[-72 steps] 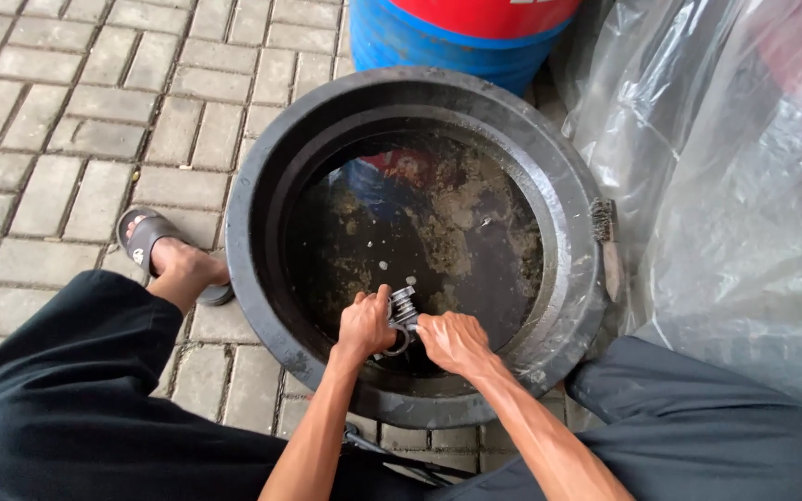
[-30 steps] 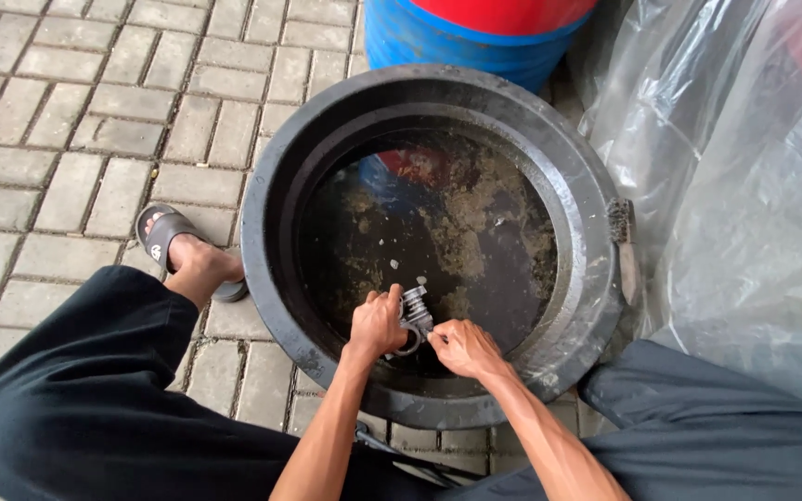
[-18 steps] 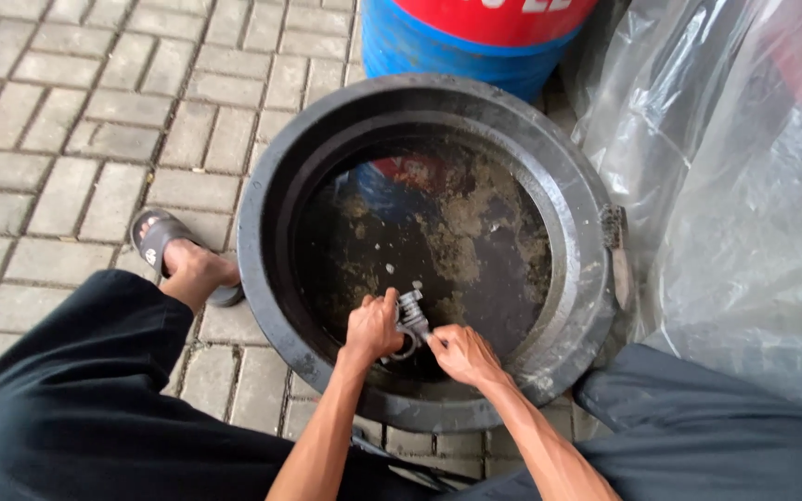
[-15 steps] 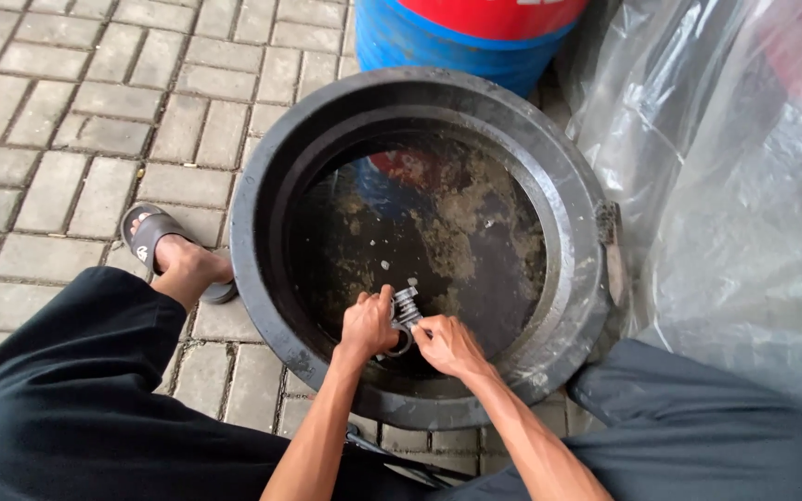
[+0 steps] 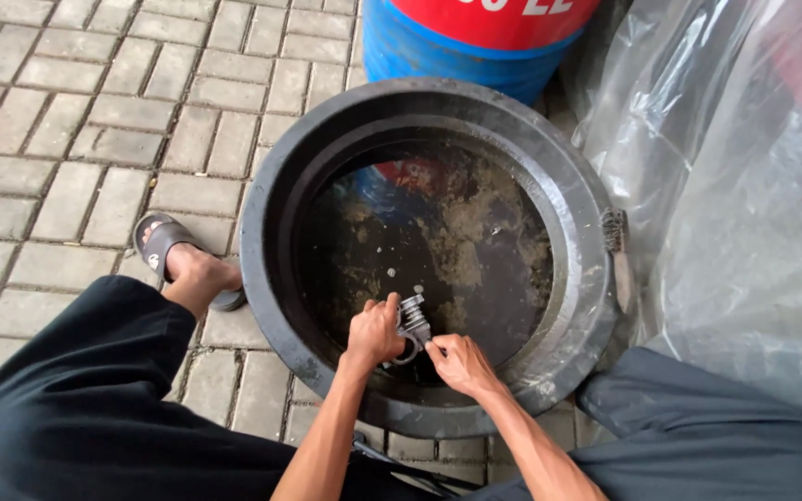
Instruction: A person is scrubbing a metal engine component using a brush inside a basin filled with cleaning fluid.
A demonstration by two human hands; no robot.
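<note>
A large round black basin (image 5: 271, 204) stands on the paving, holding dark, dirty water with brownish scum. My left hand (image 5: 373, 332) and my right hand (image 5: 458, 362) are both inside it at the near rim. Between them they grip a small grey metal part (image 5: 411, 319) with coiled or ribbed rings, held just above the water. My left hand closes around its left side; the fingertips of my right hand pinch its lower right end.
A blue and red drum (image 5: 475, 37) stands behind the basin. Clear plastic sheeting (image 5: 744, 204) covers things at the right. A brush (image 5: 616, 255) lies on the basin's right rim. My sandalled left foot (image 5: 183, 264) rests on the brick paving beside the basin.
Both hands have stayed at the near rim on the metal part, with small shifts as they work it. The view has swayed slightly.
</note>
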